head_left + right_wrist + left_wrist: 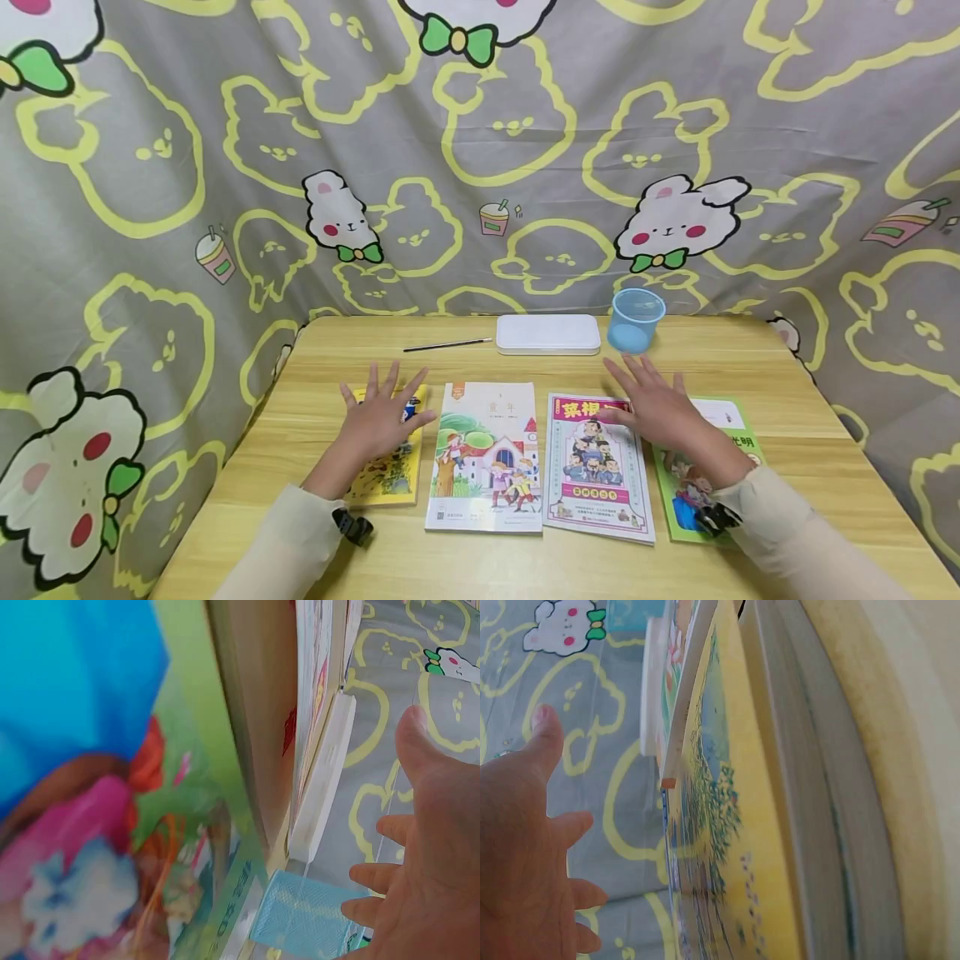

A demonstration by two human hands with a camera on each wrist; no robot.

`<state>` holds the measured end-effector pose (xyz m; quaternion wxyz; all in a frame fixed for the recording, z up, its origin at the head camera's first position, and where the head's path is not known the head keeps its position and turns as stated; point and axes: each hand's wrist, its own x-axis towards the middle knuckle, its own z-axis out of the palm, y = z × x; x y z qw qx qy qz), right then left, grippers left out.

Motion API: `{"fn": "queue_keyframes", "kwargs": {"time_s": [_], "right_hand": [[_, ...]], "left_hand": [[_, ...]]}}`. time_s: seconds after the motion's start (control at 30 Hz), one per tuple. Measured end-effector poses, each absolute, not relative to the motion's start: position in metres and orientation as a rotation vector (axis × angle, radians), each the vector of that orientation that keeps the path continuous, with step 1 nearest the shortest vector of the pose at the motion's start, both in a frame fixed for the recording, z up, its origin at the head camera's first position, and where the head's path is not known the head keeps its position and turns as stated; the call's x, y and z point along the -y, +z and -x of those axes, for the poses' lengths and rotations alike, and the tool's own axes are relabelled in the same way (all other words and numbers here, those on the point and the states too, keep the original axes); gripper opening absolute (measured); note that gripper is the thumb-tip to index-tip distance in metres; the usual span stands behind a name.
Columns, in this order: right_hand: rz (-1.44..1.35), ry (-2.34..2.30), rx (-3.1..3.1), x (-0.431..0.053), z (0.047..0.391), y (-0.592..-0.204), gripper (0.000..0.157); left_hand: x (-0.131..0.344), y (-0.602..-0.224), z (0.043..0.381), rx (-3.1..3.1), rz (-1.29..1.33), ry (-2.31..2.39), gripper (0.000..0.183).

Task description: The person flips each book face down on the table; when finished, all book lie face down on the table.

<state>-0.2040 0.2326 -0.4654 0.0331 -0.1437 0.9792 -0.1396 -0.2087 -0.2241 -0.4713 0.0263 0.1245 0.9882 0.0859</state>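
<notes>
Four books would be several, lying in a row on the wooden table. Over the yellow book [401,475] at the left, my left hand [378,421] is spread with its fingers apart; in the left wrist view a gap shows between that hand [517,847] and the cover. My right hand [660,408] is likewise spread, above the space between the pink-bordered book [592,467] and the green book [682,483], partly hiding both. Between the hands lies a white storybook [483,458] with a painted house and children. Neither hand holds anything.
Behind the books are a thin black stick-like pen or brush [447,344], a white case [547,334] and a blue mesh cup [636,321]. A patterned grey curtain [420,150] hangs along the back and sides of the wooden table [315,350].
</notes>
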Motion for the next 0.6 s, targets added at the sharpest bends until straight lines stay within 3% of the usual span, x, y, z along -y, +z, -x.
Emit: {"fn": "queue_keyframes", "kwargs": {"time_s": [0.6], "right_hand": [[0.562,-0.446,-2.994,-0.199,0.215,-0.462,0.089]], "left_hand": [[0.244,-0.476,0.185,-3.082,-0.31,0.235,0.081]]}}
